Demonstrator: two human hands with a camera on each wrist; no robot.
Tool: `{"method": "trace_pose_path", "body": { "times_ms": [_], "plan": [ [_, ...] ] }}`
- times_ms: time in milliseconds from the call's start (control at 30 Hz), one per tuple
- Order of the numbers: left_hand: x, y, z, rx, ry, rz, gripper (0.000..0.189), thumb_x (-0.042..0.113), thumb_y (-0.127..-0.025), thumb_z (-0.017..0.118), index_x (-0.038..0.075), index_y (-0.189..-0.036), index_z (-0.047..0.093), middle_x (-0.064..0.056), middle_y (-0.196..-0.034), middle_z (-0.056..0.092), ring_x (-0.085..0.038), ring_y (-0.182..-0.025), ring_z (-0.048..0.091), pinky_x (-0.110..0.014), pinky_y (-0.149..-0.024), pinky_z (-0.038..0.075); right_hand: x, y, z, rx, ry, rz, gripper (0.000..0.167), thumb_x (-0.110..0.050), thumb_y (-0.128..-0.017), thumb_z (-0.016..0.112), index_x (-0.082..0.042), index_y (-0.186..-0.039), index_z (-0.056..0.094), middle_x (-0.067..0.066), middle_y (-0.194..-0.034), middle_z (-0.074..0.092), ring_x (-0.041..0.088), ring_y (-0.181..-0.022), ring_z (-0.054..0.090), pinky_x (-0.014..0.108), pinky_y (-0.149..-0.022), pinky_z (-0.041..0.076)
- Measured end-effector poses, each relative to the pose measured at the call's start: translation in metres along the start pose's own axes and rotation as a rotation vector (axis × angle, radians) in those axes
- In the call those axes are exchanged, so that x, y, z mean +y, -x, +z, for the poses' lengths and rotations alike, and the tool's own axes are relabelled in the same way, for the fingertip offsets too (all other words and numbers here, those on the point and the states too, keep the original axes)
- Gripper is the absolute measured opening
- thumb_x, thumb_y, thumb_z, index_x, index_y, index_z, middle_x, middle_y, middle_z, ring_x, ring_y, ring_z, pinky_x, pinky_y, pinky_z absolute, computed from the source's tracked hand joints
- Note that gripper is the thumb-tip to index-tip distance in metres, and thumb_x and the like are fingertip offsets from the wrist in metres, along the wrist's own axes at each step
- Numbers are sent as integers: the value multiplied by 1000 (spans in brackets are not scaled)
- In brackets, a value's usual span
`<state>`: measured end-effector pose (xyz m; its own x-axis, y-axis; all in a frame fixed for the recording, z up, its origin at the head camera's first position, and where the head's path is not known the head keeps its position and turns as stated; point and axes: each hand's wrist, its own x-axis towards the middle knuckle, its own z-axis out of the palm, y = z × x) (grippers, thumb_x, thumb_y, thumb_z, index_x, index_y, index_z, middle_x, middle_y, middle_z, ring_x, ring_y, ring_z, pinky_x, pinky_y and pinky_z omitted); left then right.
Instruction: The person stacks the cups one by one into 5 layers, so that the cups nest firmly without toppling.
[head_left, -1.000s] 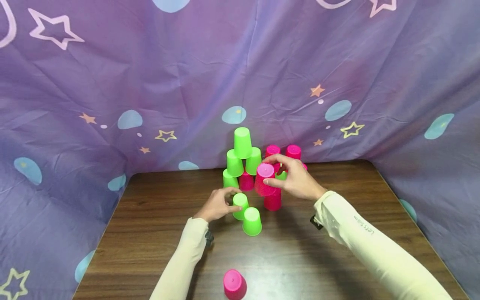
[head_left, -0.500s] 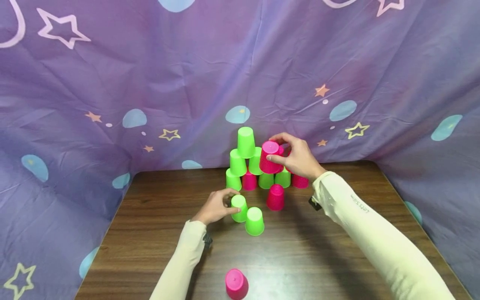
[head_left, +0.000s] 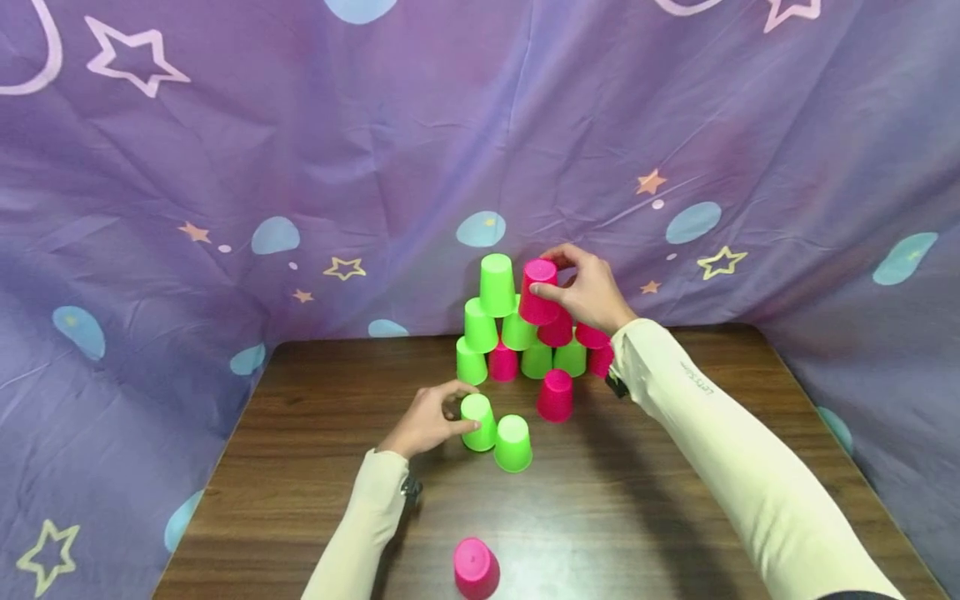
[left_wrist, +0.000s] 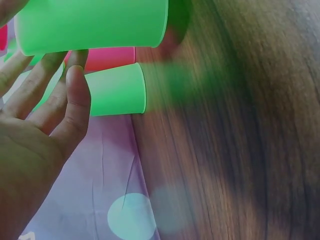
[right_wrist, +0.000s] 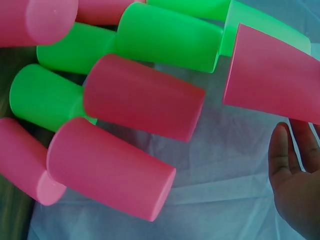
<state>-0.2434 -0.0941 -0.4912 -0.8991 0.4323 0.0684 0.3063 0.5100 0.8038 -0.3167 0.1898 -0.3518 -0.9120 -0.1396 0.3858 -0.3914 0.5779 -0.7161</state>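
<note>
Upside-down plastic cups form a tiered pyramid along the table's back. My right hand (head_left: 590, 287) holds a pink cup (head_left: 539, 292) between thumb and fingers, raised over the second tier, right of the top green cup (head_left: 497, 286). In the right wrist view, that pink cup (right_wrist: 270, 75) hangs apart from the pink cups (right_wrist: 145, 97) below. At the front, my left hand (head_left: 427, 419) grips a green cup (head_left: 478, 423) from its left side; whether its rim meets the table I cannot tell. Another green cup (head_left: 513, 443) stands just right of it.
A pink cup (head_left: 556, 396) stands before the pyramid, and another pink cup (head_left: 476, 568) sits by the table's near edge. The wooden table (head_left: 322, 425) ends at a purple patterned curtain (head_left: 405, 192) behind and at both sides.
My right hand has raised its pink cup up and back, from in front of the pyramid to above its second tier. My left hand's green cup has shifted slightly left and nearer. The view drifted slightly.
</note>
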Motion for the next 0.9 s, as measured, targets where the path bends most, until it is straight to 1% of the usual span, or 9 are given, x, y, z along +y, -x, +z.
{"method": "trace_pose_path", "body": {
  "times_ms": [67,133,200,300,400,567,633,800,900],
  "plan": [
    [1,1,0,3,3,5,45,22,-79,85,17,-120,68,-6,-106,74,-28,-88,69,-30,-76,56,-1,-4,1,15,7,4,43,-20,-79,84,-6,-116,67,15,-108,72,29,-93,67,33,-80,54],
    [1,3,-1,12,5,13,44,21,-79,85,17,-120,68,-6,-106,74,-29,-87,69,-31,-76,56,-1,-7,1,28,20,11,44,-20,-79,84,-6,-117,66,15,-108,72,29,-95,67,35,-81,53],
    [2,4,-2,21,1,19,43,22,-79,85,17,-119,69,-5,-106,74,-27,-85,68,-31,-75,56,0,-10,2,40,36,21,45,-21,-79,84,-7,-117,66,15,-109,72,30,-97,67,37,-84,51],
    [5,6,-5,34,-1,28,43,22,-78,85,17,-118,69,-5,-107,74,-23,-82,67,-34,-75,57,2,-14,4,42,51,38,46,-22,-80,83,-5,-119,65,17,-111,71,32,-102,66,41,-89,50],
    [8,8,-7,35,-4,29,44,22,-78,85,17,-119,69,-5,-109,74,-21,-82,66,-37,-75,58,5,-16,6,41,48,61,47,-21,-81,82,-4,-121,64,19,-113,70,34,-107,65,45,-96,49],
    [14,11,-12,33,-14,26,46,24,-79,85,17,-121,68,-5,-109,74,-22,-84,68,-33,-75,57,11,-19,8,40,38,108,47,-20,-82,81,-5,-123,63,20,-115,70,34,-111,65,46,-101,48],
    [17,13,-14,36,-12,38,47,23,-79,85,16,-121,68,-5,-109,74,-22,-85,68,-35,-76,58,12,-20,8,35,40,120,48,-21,-83,81,-5,-124,63,20,-116,70,34,-111,65,46,-101,48],
    [21,13,-17,50,-1,95,46,20,-79,85,13,-121,68,-8,-111,75,-23,-93,69,-47,-83,60,13,-21,8,26,48,134,49,-23,-83,81,-5,-125,63,20,-120,70,35,-113,66,46,-101,49],
    [23,13,-19,50,4,110,47,19,-79,85,12,-122,68,-8,-112,75,-24,-97,70,-50,-85,59,13,-21,8,19,53,131,50,-23,-83,80,-5,-126,63,20,-121,70,35,-115,66,47,-102,49]
  ]
}}
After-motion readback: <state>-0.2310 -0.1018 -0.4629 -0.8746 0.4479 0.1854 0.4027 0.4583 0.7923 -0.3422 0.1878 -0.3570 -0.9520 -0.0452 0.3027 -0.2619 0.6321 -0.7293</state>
